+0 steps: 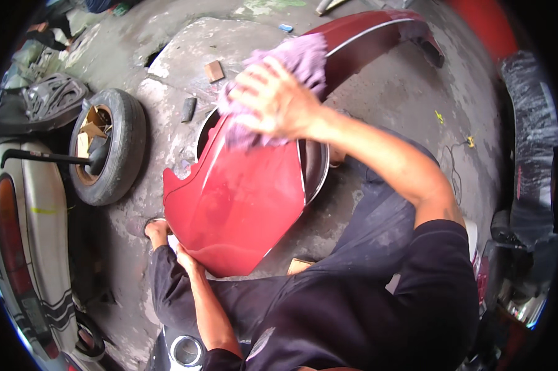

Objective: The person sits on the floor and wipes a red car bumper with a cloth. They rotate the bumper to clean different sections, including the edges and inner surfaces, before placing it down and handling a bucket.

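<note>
Hands at red panel | long axis diagonal | narrow end far-right

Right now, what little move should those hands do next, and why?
Perhaps slide the purple cloth along the red car panel toward the left hand at the panel's near edge: the right hand lies spread on the cloth, and the red surface between is uncovered.

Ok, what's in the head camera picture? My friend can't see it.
A person's right hand is spread over a purple cloth on a red car panel; the left hand touches the panel's near edge. To the left is a tyre.
</note>
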The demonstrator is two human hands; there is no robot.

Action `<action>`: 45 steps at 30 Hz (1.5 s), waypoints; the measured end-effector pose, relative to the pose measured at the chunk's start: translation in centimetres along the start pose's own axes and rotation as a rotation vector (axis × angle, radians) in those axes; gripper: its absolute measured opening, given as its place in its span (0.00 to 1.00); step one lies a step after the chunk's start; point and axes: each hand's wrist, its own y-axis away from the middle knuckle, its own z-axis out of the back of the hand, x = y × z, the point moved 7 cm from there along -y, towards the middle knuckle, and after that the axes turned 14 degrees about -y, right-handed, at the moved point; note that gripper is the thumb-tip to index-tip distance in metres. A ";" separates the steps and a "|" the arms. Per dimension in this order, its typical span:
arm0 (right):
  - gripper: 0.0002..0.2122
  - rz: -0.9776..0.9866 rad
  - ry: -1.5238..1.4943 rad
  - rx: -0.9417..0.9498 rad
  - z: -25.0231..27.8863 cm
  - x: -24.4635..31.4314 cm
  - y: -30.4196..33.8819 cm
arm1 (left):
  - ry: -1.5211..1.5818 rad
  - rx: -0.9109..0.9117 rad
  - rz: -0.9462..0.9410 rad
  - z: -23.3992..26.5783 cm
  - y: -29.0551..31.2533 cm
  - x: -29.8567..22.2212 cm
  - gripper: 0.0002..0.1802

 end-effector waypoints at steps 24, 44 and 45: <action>0.19 -0.541 -0.358 -0.267 0.5 10.6 13.5 | -0.119 -0.028 -0.012 -1.3 0.1 -0.7 0.27; 0.28 -0.178 0.218 0.111 -0.7 2.1 1.4 | 0.207 -0.184 0.059 -0.2 -0.5 0.6 0.16; 0.26 -0.141 0.248 0.141 -2.4 4.8 0.7 | 0.177 -0.203 0.027 0.0 -0.2 0.1 0.16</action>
